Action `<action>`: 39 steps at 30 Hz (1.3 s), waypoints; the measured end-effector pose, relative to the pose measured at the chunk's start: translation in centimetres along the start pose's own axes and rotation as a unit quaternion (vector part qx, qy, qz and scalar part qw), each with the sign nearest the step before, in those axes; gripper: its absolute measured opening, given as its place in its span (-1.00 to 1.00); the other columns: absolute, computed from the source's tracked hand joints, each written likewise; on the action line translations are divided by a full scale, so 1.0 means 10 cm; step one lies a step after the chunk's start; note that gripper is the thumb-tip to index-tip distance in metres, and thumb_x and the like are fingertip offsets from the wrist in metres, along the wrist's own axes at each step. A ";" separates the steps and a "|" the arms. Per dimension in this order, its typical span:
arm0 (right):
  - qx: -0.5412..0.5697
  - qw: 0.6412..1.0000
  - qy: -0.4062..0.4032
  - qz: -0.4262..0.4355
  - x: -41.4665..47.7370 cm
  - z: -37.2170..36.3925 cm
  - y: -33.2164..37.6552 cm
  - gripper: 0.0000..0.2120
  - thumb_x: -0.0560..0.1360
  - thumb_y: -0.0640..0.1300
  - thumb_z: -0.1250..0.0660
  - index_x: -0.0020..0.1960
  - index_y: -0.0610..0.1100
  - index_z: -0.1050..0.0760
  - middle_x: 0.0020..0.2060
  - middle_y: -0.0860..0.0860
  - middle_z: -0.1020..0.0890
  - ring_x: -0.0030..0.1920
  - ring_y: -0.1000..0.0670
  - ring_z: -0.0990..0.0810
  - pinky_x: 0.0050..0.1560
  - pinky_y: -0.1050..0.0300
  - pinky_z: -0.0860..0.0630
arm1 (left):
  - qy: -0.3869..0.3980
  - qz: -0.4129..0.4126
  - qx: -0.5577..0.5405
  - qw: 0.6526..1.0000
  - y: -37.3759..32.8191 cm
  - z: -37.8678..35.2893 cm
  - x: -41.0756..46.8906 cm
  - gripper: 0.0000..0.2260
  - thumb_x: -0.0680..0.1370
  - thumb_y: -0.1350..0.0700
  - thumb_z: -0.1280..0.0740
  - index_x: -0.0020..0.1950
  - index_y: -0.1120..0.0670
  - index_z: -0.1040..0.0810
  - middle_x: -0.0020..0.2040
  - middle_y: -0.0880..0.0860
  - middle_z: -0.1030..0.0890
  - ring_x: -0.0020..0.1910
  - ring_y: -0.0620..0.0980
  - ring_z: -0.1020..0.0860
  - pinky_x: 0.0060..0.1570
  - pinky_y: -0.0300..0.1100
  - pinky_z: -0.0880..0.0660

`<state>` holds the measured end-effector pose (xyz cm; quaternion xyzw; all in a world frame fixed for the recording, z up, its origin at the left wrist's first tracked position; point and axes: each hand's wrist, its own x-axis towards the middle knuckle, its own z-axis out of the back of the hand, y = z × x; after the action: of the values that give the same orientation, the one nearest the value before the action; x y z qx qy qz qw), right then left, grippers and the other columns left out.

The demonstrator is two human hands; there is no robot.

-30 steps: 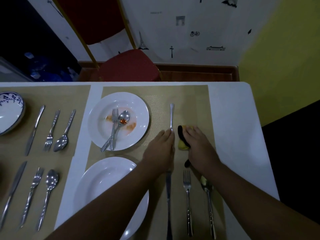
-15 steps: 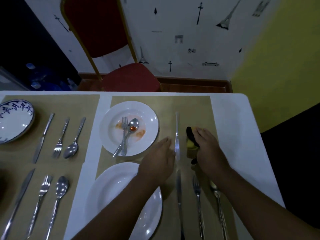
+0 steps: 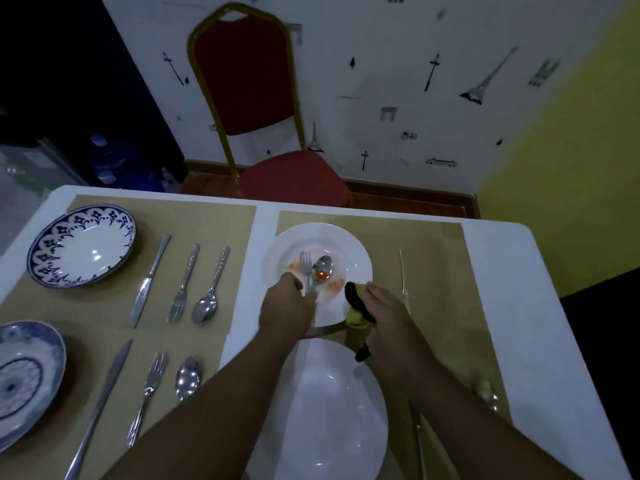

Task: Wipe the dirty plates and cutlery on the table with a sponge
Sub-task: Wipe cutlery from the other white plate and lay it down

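- The white table (image 3: 540, 306) has tan mats (image 3: 440, 258) on it.
- A red chair (image 3: 249, 81) stands at the far side, by the wall.
- A big clean white plate (image 3: 329, 417) sits on the near side, partly under the arms.
- The dirty plate (image 3: 349, 247) sits just past it on the same mat, with orange smears on it.
- A blue-edged plate (image 3: 83, 247) sits far off to the left, with a knife, fork and spoon beside it.
- The right hand (image 3: 386, 315) has its fingers curled round the sponge, holding it tight.
- The left hand (image 3: 287, 308) bends its fingers over the handle ends of the fork and spoon (it is too blurry to tell if it really grips them).
- The sponge (image 3: 354, 296) is yellow and black and sits at the right rim of the dirty plate.
- A knife (image 3: 402, 268) lies on the mat just right of the dirty plate.
- The fork (image 3: 304, 265) lies on the dirty plate.
- The spoon (image 3: 322, 266) lies right beside the fork, with a red blob in its bowl.
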<state>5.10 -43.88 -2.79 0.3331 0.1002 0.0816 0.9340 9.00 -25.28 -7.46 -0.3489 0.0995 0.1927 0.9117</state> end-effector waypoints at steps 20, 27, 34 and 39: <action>-0.097 0.978 0.031 0.185 0.33 -0.43 0.33 -0.18 0.25 -0.34 -0.48 0.45 -0.21 -0.22 0.43 -0.08 -0.29 0.46 -0.09 -0.11 0.45 -0.03 -0.10 | 0.210 0.078 -0.316 0.922 0.12 0.72 -0.33 -0.78 0.61 0.36 -0.24 0.04 0.20 -0.68 -0.23 0.17 -0.68 -0.37 -0.04 -0.64 -0.42 -0.23 -0.53; -0.174 0.974 0.004 0.143 0.51 -0.32 0.10 -0.25 0.32 -0.29 -0.39 0.46 -0.21 -0.20 0.44 -0.11 -0.27 0.46 -0.16 -0.17 0.46 0.02 -0.10 | 0.213 0.118 -0.313 0.918 0.27 0.87 -0.37 -0.77 0.62 0.32 -0.22 0.07 0.20 -0.68 -0.18 0.15 -0.66 -0.45 -0.05 -0.37 -0.44 -0.23 -0.30; -0.034 0.987 -0.099 0.123 0.40 -0.32 0.26 -0.28 0.33 -0.52 -0.16 0.45 -0.16 -0.24 0.44 -0.06 -0.29 0.46 -0.06 -0.17 0.46 0.02 -0.14 | 0.141 0.057 -0.189 0.970 0.24 0.79 -0.41 -0.74 0.56 0.23 -0.28 -0.14 0.00 -0.75 -0.24 0.04 -0.73 -0.33 -0.02 -0.57 -0.27 -0.11 -0.52; -0.115 0.960 -0.039 0.251 0.27 -0.44 0.37 -0.26 0.27 -0.40 -0.36 0.42 -0.20 -0.28 0.41 -0.09 -0.34 0.44 -0.12 -0.20 0.42 -0.03 -0.16 | 0.153 0.074 -0.270 0.948 0.05 0.80 -0.55 -0.76 0.55 0.43 -0.18 -0.05 0.31 -0.65 -0.27 0.21 -0.56 -0.47 -0.04 -0.47 -0.52 -0.21 -0.48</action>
<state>6.34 -37.83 -4.13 0.2412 -0.0334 0.3109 0.9187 4.16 -21.06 -0.11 -0.5993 0.2079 0.2236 0.7400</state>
